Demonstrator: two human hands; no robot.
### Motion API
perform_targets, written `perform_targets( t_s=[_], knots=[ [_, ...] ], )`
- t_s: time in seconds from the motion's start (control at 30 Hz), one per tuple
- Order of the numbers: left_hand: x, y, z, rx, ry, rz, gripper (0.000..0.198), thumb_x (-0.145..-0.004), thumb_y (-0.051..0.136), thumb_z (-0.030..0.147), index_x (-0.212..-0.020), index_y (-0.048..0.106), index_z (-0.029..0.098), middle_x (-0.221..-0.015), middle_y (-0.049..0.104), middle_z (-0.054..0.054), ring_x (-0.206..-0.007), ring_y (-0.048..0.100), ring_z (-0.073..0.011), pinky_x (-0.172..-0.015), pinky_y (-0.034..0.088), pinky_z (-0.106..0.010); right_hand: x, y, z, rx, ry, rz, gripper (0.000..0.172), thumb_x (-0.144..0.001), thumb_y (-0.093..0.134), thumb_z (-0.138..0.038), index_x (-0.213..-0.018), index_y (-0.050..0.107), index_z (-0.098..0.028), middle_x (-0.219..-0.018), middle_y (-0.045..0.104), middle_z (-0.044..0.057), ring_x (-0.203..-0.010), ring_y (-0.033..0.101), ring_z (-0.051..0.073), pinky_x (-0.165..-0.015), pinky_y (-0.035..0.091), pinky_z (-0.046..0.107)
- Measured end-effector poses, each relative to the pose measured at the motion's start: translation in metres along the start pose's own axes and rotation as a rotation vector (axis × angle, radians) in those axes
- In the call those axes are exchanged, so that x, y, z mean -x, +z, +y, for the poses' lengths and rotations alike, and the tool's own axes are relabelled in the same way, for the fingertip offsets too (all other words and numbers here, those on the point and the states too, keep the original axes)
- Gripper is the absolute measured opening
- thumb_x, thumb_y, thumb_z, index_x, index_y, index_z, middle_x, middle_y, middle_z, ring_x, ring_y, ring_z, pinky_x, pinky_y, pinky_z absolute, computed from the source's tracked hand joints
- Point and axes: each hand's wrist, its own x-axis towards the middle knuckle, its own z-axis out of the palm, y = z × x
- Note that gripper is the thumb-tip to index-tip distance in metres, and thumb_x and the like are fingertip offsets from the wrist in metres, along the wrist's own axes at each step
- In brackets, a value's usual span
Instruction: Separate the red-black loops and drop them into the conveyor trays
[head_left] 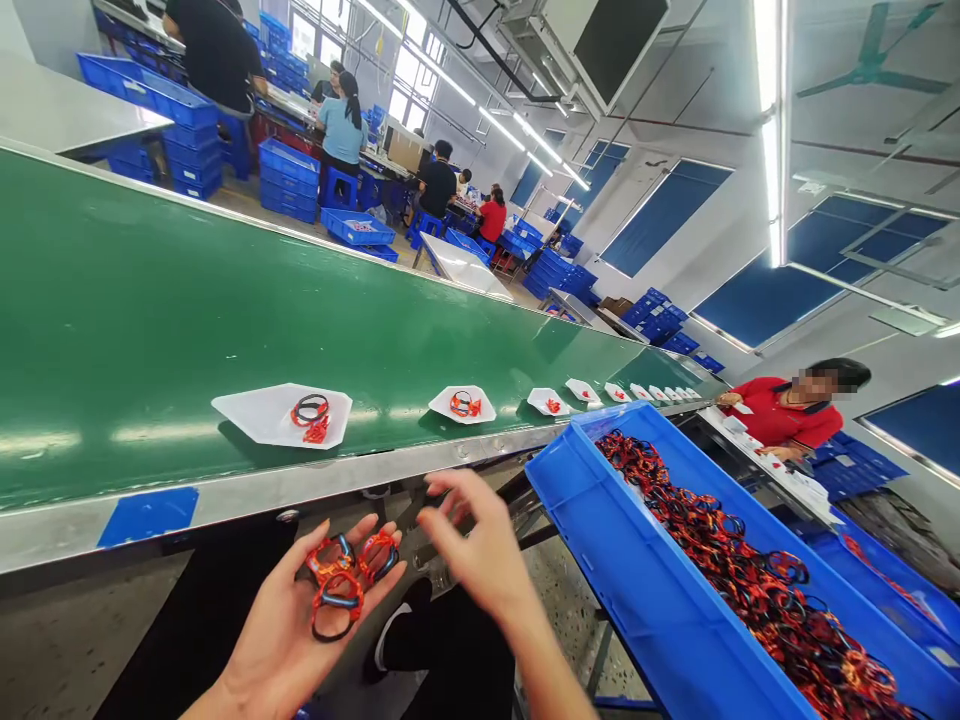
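Note:
My left hand [289, 625] is palm up below the belt's edge, with several red and black rings [337, 580] lying on its palm and fingers. To its right is my right hand [480, 550], fingers apart and slightly curled, with nothing between them. On the green belt [187, 290], a white tray [262, 415] holds a black and orange ring [310, 410] and a small red piece. Farther right, another white tray [487, 405] holds a similar ring [465, 403]. A blue bin [637, 570] at the right is filled with red and black rings [720, 550].
More white trays [544, 402] run along the belt into the distance. A metal rail [262, 495] with blue tape [148, 516] borders the belt. A person in red [780, 410] sits beyond the bin. Other people and stacked blue crates [289, 180] are across the belt.

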Motion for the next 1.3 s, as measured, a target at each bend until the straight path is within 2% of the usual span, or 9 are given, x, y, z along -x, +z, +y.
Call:
perform_targets(
  t_s=[0.07, 0.2, 0.4, 0.63, 0.7, 0.77, 0.9, 0.97, 1.3],
  knots=[
    [-0.001, 0.000, -0.002, -0.047, -0.025, -0.005, 0.042, -0.076, 0.059, 0.026, -0.113, 0.058, 0.005, -0.111, 0.064, -0.022, -0.107, 0.057, -0.0355, -0.087, 0.050, -0.055, 0.033, 0.019, -0.009, -0.043, 0.010, -0.071, 0.039, -0.072, 0.065, -0.015, -0.109, 0.057, -0.025, -0.099, 0.059, 0.001, -0.078, 0.056, 0.014, -0.071, 0.047, 0.025],
    [0.001, 0.001, -0.008, -0.097, -0.051, -0.009, 0.043, -0.076, 0.058, 0.026, -0.115, 0.058, 0.007, -0.115, 0.062, -0.022, -0.107, 0.057, -0.0375, -0.086, 0.050, -0.055, 0.067, 0.045, -0.009, -0.054, 0.074, 0.006, 0.050, -0.069, 0.065, -0.010, -0.116, 0.054, -0.025, -0.109, 0.054, 0.004, -0.096, 0.055, 0.018, -0.082, 0.047, 0.029],
    [0.005, -0.002, -0.016, -0.132, -0.045, -0.064, 0.047, -0.075, 0.060, 0.028, -0.118, 0.057, 0.010, -0.119, 0.061, -0.020, -0.109, 0.056, -0.0368, -0.089, 0.048, -0.055, 0.070, 0.045, -0.010, -0.134, 0.166, 0.096, 0.037, -0.073, 0.064, -0.013, -0.107, 0.060, -0.027, -0.104, 0.058, 0.004, -0.096, 0.056, 0.020, -0.085, 0.046, 0.032],
    [0.005, -0.007, -0.017, -0.158, -0.062, -0.083, 0.049, -0.074, 0.061, 0.027, -0.120, 0.056, 0.010, -0.121, 0.060, -0.019, -0.111, 0.054, -0.0373, -0.088, 0.050, -0.051, 0.075, 0.048, -0.007, -0.381, 0.318, 0.157, 0.026, -0.074, 0.065, -0.014, -0.097, 0.063, -0.026, -0.094, 0.063, 0.002, -0.077, 0.057, 0.018, -0.068, 0.045, 0.028],
    [0.005, -0.006, -0.016, -0.163, -0.070, -0.061, 0.050, -0.074, 0.062, 0.027, -0.120, 0.055, 0.010, -0.120, 0.061, -0.019, -0.112, 0.054, -0.0372, -0.087, 0.051, -0.051, 0.076, 0.050, -0.003, -0.492, 0.391, 0.184, 0.025, -0.074, 0.067, -0.019, -0.098, 0.064, -0.024, -0.093, 0.064, 0.003, -0.076, 0.057, 0.017, -0.070, 0.044, 0.028],
    [0.006, -0.004, -0.016, -0.130, -0.074, -0.032, 0.050, -0.075, 0.059, 0.028, -0.121, 0.054, 0.009, -0.120, 0.060, -0.020, -0.112, 0.054, -0.0367, -0.087, 0.050, -0.053, 0.076, 0.052, 0.002, -0.735, 0.493, 0.224, 0.024, -0.076, 0.068, -0.027, -0.099, 0.065, -0.022, -0.094, 0.064, 0.004, -0.077, 0.056, 0.015, -0.071, 0.044, 0.027],
    [0.005, -0.002, -0.015, -0.069, -0.107, -0.032, 0.051, -0.076, 0.057, 0.027, -0.123, 0.051, 0.009, -0.124, 0.057, -0.022, -0.113, 0.053, -0.0345, -0.088, 0.049, -0.053, 0.076, 0.050, 0.013, -1.496, 0.797, 0.193, 0.030, -0.082, 0.059, -0.044, -0.091, 0.067, -0.016, -0.085, 0.062, 0.004, -0.057, 0.048, 0.007, -0.051, 0.039, 0.018],
    [0.003, -0.003, -0.014, -0.062, -0.108, -0.040, 0.052, -0.075, 0.058, 0.027, -0.124, 0.051, 0.008, -0.124, 0.057, -0.023, -0.113, 0.053, -0.0337, -0.089, 0.049, -0.052, 0.075, 0.048, 0.017, -1.702, 0.880, 0.153, 0.032, -0.082, 0.059, -0.045, -0.086, 0.067, -0.014, -0.078, 0.060, 0.003, -0.050, 0.042, 0.004, -0.043, 0.032, 0.015],
    [0.001, -0.006, -0.015, -0.069, -0.109, -0.027, 0.052, -0.075, 0.058, 0.027, -0.123, 0.051, 0.009, -0.124, 0.057, -0.022, -0.112, 0.055, -0.0329, -0.087, 0.051, -0.049, 0.075, 0.051, 0.023, -1.792, 0.887, 0.146, 0.031, -0.083, 0.058, -0.044, -0.085, 0.066, -0.014, -0.076, 0.058, 0.003, -0.050, 0.041, 0.004, -0.042, 0.031, 0.013]
  ],
)
